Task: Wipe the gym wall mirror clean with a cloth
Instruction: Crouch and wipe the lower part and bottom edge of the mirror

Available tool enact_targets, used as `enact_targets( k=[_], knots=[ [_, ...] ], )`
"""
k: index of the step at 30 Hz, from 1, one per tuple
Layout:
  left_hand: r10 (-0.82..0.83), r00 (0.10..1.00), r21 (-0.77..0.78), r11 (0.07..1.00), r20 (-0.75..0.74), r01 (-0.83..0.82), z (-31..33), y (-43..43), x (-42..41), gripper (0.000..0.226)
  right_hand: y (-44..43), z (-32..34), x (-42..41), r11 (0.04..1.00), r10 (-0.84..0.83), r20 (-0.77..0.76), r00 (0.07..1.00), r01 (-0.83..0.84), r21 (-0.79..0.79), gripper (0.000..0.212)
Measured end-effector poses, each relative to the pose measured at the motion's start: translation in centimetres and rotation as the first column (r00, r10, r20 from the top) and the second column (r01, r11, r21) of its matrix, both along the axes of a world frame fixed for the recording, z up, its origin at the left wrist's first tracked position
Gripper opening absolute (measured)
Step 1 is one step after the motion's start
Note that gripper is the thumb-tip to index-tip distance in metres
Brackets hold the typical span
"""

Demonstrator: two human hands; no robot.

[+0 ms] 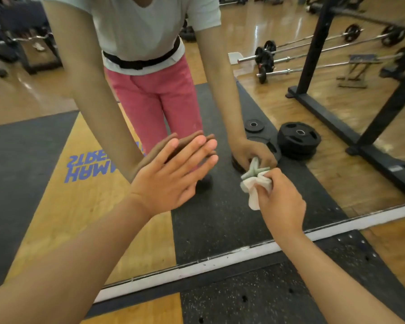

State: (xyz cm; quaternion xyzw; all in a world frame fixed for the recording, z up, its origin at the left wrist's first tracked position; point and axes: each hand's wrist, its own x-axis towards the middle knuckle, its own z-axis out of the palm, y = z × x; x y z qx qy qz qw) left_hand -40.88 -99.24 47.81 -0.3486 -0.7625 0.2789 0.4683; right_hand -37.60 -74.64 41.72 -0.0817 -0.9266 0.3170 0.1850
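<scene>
A crumpled white cloth [250, 187] was pressed in a wad against the lower part of the large gym wall mirror [220, 220], a little above its white bottom frame [197, 267]. The right hand [279, 202] gripped it, fingers [268, 177] curled tight round the bunch, which stuck out ahead of the knuckles onto the glass. Near it to the left, the left hand [171, 175] lay flat on the mirror with its fingers straight, holding nothing. Most of the glass lay up and away from the cloth, so the next stroke probably had to run upward or sideways. Black weight plates [298, 139] showed in the reflection.
</scene>
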Motion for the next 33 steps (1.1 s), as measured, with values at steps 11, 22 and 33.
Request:
enact_targets(
  k=[11,22,33],
  knots=[
    [-0.018,1.000,0.015,1.000,-0.020,0.018,0.0,0.2,-0.4,0.069,-5.5,-2.3,0.7,0.984,-0.018,-0.128,0.992,-0.005,-0.179,0.015],
    [-0.106,0.994,0.351,0.931,-0.007,0.101,-2.7,3.6,-0.1,0.064,-1.5,-2.9,-0.6,0.956,0.289,-0.323,0.901,-0.251,0.155,0.020],
    [0.016,0.975,0.471,0.878,-0.221,0.092,-7.1,6.0,-1.8,0.064,-2.4,-6.9,-2.7,0.943,0.292,-0.656,0.696,-0.096,0.318,0.031]
  ],
)
